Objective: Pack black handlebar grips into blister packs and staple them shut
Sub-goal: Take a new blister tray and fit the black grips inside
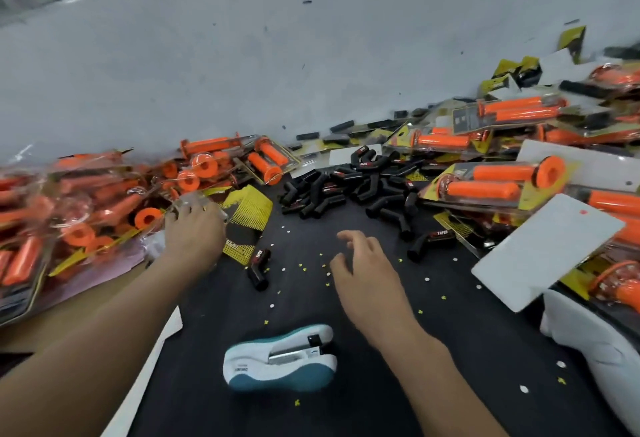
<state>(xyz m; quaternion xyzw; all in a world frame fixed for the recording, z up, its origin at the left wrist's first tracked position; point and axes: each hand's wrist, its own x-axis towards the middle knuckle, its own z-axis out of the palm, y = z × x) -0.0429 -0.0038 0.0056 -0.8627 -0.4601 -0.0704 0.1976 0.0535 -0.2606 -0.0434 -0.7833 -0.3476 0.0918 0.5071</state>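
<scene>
I judge this pack barely started: my left hand [194, 232] lies on a clear blister pack [189, 199] at centre left, whether gripping I cannot tell, my right hand [363, 270] hovers slack and empty, black grips [346, 183] sit piled upper centre, stapler [280, 357] unused at bottom centre.

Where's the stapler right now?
Head view, bottom centre: the stapler lies untouched on the black mat between the person's forearms, just left of the right forearm.
</scene>
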